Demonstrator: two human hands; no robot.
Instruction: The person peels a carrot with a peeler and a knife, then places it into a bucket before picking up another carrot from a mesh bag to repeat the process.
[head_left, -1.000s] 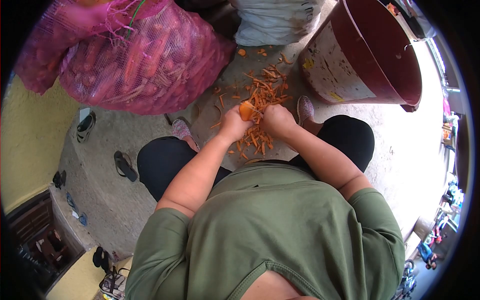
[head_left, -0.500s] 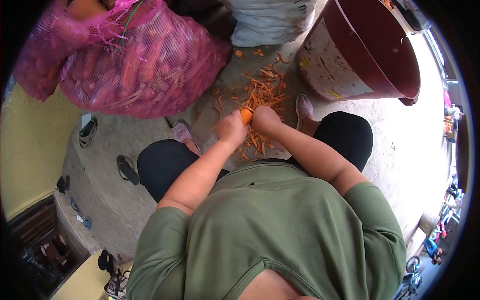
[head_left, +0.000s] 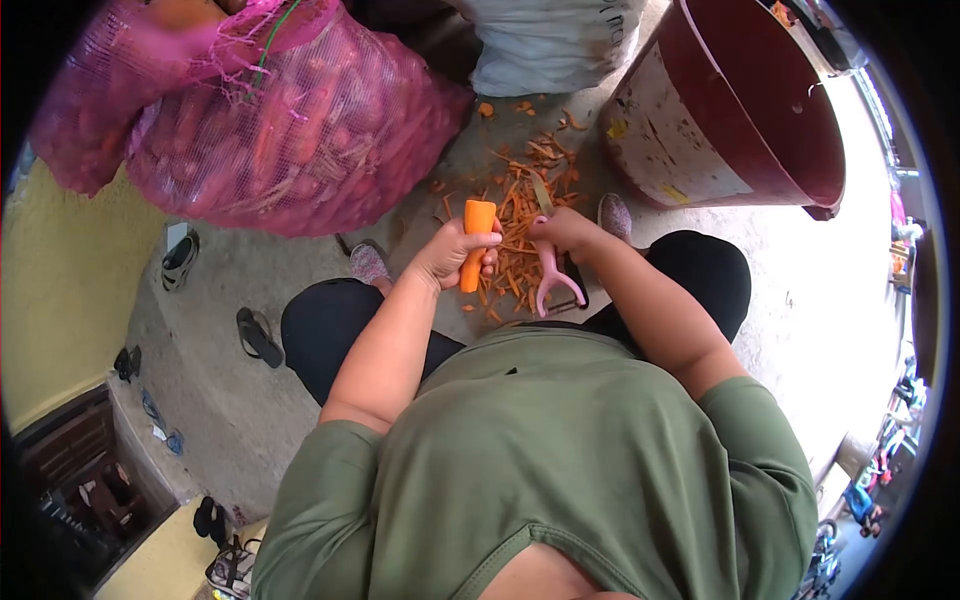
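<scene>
My left hand (head_left: 452, 253) is wrapped round a peeled orange carrot (head_left: 477, 222) that stands nearly upright, both ends showing. To its right, my right hand (head_left: 567, 232) is closed round a pink peeler (head_left: 548, 268), whose forked head points down towards my lap. A knife-like blade (head_left: 542, 193) sticks out above the same hand; its handle is hidden. Carrot and peeler are apart. Below both hands, orange peelings (head_left: 520, 262) lie heaped on the concrete floor between my feet.
A pink mesh sack of carrots (head_left: 290, 130) lies at the upper left, beside a white sack (head_left: 550, 45). A large dark red bucket (head_left: 700, 110) stands at the upper right. Sandals (head_left: 259, 337) lie on the floor (head_left: 210, 400) at left.
My hands have moved apart. The carrot now stands upright in my left hand, its cut end up, and the pink peeler and the blade have come into view at my right hand.
</scene>
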